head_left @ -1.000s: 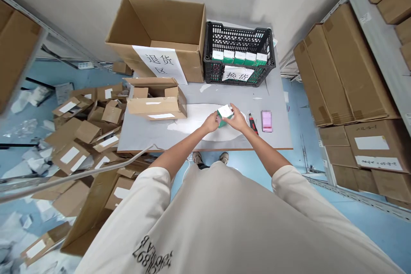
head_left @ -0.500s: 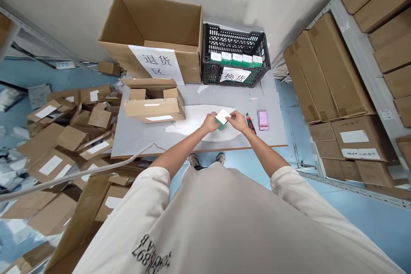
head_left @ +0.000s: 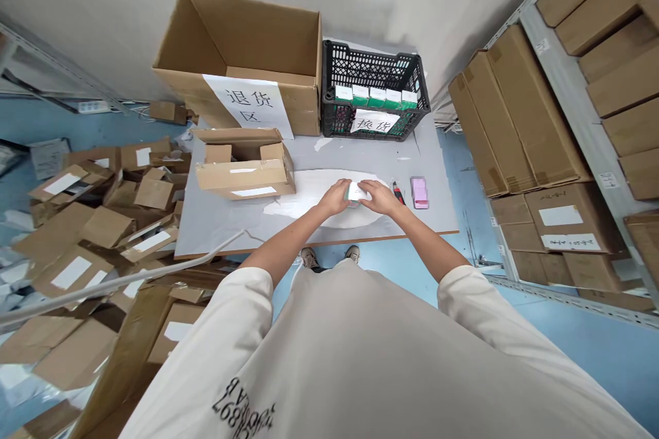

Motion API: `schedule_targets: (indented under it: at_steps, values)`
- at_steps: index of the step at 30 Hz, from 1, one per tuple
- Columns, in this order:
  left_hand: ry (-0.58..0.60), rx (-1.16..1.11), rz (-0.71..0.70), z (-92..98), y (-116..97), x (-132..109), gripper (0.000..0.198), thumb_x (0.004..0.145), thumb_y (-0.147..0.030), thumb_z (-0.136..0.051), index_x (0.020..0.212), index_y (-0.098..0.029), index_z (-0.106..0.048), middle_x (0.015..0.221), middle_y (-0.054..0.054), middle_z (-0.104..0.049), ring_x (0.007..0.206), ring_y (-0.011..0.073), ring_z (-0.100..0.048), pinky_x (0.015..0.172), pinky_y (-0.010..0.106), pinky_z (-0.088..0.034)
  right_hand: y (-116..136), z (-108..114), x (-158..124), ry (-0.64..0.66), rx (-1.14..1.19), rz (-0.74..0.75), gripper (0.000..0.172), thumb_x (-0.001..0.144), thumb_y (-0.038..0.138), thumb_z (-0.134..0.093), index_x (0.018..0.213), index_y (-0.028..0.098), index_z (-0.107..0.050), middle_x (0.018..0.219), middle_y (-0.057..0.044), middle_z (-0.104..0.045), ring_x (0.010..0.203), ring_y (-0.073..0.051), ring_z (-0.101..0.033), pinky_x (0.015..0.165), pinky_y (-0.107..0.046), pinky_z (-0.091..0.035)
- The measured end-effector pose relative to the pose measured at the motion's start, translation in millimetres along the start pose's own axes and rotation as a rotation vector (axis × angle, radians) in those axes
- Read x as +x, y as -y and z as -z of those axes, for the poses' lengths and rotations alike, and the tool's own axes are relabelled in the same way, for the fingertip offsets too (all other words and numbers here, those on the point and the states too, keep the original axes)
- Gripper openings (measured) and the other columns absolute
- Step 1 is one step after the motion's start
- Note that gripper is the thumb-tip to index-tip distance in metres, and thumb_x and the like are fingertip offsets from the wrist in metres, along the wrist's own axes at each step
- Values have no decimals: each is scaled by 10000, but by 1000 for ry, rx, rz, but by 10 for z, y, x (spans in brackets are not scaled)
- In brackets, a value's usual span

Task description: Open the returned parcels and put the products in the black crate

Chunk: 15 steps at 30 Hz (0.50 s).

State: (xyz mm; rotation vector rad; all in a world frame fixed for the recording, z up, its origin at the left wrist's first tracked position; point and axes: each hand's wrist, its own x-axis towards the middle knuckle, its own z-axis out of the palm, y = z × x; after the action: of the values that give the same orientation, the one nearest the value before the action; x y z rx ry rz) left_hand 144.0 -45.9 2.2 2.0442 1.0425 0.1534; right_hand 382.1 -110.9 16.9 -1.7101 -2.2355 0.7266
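Note:
A small white and green box is held between my two hands over the white patch of the table. My left hand grips its left side. From the right, my right hand closes on the opposite side, with fingers over the edge. The white top faces up, with faint marks that I cannot read; the lower part is mostly hidden by my hands. Just right of my right hand lies a red and black utility knife.
A pink phone-like item lies right of the knife. Behind stand a large open carton and a black crate with several similar boxes. An opened small carton sits left. Discarded cartons pile up left; a loaded shelf stands right.
The small box has turned from tilted to nearly square with the table edge. My right hand has moved from pinching its corner to holding its right side.

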Motion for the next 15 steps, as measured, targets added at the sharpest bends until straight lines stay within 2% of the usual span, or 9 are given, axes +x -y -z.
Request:
schedule_targets:
  at_steps: [7,11,15]
  values:
    - [-14,-4,-3,24,18,-22,811,916,-235,-803,1677,-185,-525,1718,195,-596,1458,345,-715,1265,472,-554,-5,1,5,88,-173,100,597,1069,346,-649,1633,148,-627,1761,-237,-581,1620,-439,-579,1353,-659,-485]
    - [-16,2,11,42,5,-56,804,937,-229,-787,1690,-165,-514,1741,208,-573,1438,343,-732,1272,463,-545,-31,-31,39,93,-172,145,605,1076,351,-619,1639,132,-611,1767,-245,-570,1648,-441,-551,1375,-661,-464]
    - [-16,8,32,61,-24,-72,861,919,-224,-807,1716,-160,-490,1744,216,-568,1412,344,-750,1258,447,-551,-49,-9,80,87,-129,155,581,1087,389,-617,1619,156,-622,1742,-238,-602,1624,-435,-581,1362,-671,-477]
